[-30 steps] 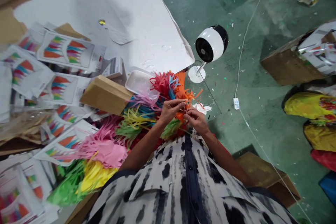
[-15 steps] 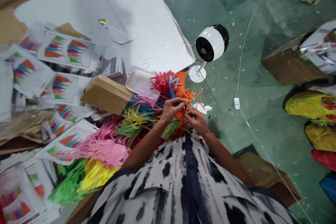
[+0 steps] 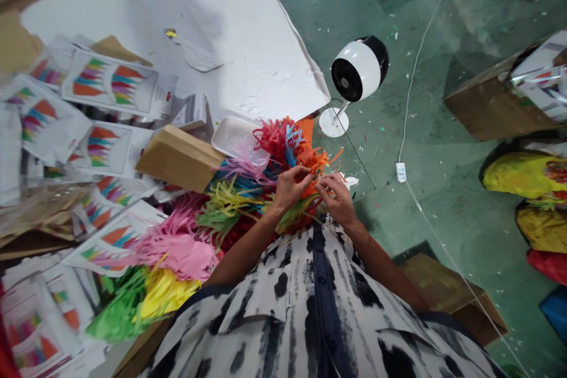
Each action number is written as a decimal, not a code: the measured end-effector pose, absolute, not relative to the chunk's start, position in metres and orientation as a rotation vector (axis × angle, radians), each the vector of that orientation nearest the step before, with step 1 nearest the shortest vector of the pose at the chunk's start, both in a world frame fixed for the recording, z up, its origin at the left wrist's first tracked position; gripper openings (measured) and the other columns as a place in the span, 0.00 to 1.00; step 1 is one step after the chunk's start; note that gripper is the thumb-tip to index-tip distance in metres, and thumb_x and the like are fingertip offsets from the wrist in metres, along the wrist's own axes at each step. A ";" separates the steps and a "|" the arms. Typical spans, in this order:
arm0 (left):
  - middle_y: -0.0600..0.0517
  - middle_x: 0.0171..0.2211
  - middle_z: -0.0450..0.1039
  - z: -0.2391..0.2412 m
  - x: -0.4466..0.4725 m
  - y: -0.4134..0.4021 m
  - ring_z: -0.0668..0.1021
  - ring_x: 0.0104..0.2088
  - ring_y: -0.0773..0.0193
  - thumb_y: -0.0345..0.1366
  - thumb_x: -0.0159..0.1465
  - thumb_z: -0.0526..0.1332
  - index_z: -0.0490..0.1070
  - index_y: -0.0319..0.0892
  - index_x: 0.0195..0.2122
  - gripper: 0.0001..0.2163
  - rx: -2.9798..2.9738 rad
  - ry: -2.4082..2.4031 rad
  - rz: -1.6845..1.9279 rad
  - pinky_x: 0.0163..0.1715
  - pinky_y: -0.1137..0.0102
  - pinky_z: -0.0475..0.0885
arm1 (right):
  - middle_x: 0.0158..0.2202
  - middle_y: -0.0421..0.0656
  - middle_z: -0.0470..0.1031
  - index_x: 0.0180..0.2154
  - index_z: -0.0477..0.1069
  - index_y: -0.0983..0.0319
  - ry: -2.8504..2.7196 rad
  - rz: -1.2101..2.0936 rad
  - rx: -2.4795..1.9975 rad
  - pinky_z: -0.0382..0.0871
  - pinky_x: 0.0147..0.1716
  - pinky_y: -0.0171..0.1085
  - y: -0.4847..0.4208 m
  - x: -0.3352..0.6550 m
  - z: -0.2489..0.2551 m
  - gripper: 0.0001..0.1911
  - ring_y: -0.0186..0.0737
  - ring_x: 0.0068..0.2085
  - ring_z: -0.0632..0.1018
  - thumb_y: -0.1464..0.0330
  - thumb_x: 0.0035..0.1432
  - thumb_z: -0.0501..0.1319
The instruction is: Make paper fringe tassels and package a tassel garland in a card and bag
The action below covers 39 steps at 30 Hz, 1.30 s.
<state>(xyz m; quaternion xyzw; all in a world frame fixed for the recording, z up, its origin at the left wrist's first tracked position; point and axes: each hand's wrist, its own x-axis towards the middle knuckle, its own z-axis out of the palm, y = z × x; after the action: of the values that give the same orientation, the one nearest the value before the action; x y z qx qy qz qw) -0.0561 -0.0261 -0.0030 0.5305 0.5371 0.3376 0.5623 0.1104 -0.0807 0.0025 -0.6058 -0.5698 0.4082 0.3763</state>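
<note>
In front of my body, my left hand (image 3: 290, 186) is closed in a pinch on the strips of an orange paper tassel (image 3: 313, 159). Just to its right, my right hand (image 3: 337, 198) pinches thumb against fingers beside the same strips; whatever sits between its fingertips is too small to make out. A narrow gap separates the two sets of fingertips. Red fringed paper (image 3: 277, 137) lies beyond my left hand. Yellow and green strips (image 3: 233, 201) spread to the left of it, with pink paper fringe (image 3: 190, 254) farther left.
A white plastic tray (image 3: 234, 134) and a brown cardboard box (image 3: 179, 156) stand left of the fringes. Printed packages (image 3: 113, 85) cover the table's left side. On the green floor are a white and black fan (image 3: 363, 71), a power strip (image 3: 400, 172) and a carton (image 3: 496, 94).
My right hand has shifted slightly right, widening the gap between my fingertips. My left hand stays nearly in place, and more of the orange strips shows above the fingers.
</note>
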 end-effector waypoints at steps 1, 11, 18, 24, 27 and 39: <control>0.52 0.33 0.82 -0.002 -0.057 -0.025 0.81 0.33 0.63 0.42 0.62 0.68 0.80 0.42 0.35 0.08 1.292 1.268 0.786 0.37 0.69 0.75 | 0.41 0.45 0.74 0.35 0.75 0.55 -1.491 1.048 -1.538 0.71 0.49 0.44 -0.079 0.111 0.005 0.11 0.45 0.46 0.76 0.59 0.70 0.62; 0.51 0.34 0.84 0.006 -0.059 -0.029 0.83 0.35 0.61 0.39 0.65 0.66 0.81 0.43 0.36 0.07 1.478 1.197 0.750 0.40 0.68 0.75 | 0.35 0.42 0.74 0.30 0.74 0.58 -1.388 1.286 -1.528 0.69 0.40 0.40 -0.075 0.118 0.004 0.15 0.41 0.39 0.74 0.56 0.67 0.64; 0.50 0.35 0.83 0.003 -0.065 -0.031 0.82 0.36 0.60 0.37 0.66 0.65 0.80 0.44 0.38 0.05 1.698 1.168 0.717 0.40 0.67 0.74 | 0.35 0.41 0.75 0.32 0.77 0.58 -1.362 1.282 -1.554 0.68 0.38 0.40 -0.075 0.120 -0.001 0.15 0.40 0.37 0.74 0.55 0.66 0.64; 0.46 0.41 0.83 0.009 -0.069 -0.031 0.82 0.42 0.58 0.41 0.70 0.62 0.82 0.44 0.39 0.10 1.630 0.999 0.763 0.47 0.64 0.75 | 0.32 0.40 0.73 0.31 0.76 0.58 -1.350 1.257 -1.564 0.66 0.37 0.40 -0.076 0.122 0.001 0.14 0.40 0.35 0.72 0.57 0.65 0.65; 0.48 0.33 0.82 0.008 -0.066 -0.031 0.81 0.35 0.61 0.47 0.68 0.66 0.81 0.42 0.31 0.14 1.379 1.043 0.798 0.40 0.67 0.76 | 0.34 0.41 0.74 0.32 0.76 0.58 -1.402 1.259 -1.527 0.68 0.39 0.41 -0.078 0.121 0.006 0.13 0.41 0.37 0.74 0.58 0.66 0.65; 0.51 0.32 0.81 0.009 -0.056 -0.035 0.79 0.31 0.65 0.49 0.65 0.69 0.80 0.41 0.35 0.15 1.271 1.065 0.791 0.32 0.73 0.73 | 0.36 0.41 0.75 0.37 0.79 0.57 -1.472 1.250 -1.539 0.69 0.42 0.41 -0.080 0.122 0.014 0.09 0.41 0.39 0.75 0.60 0.66 0.64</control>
<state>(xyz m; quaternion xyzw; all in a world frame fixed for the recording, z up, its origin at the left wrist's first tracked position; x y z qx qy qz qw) -0.0557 -0.0350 0.0092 0.5497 0.4607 0.3420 0.6072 0.1217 -0.0799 0.0136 -0.5883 -0.5627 0.4779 0.3300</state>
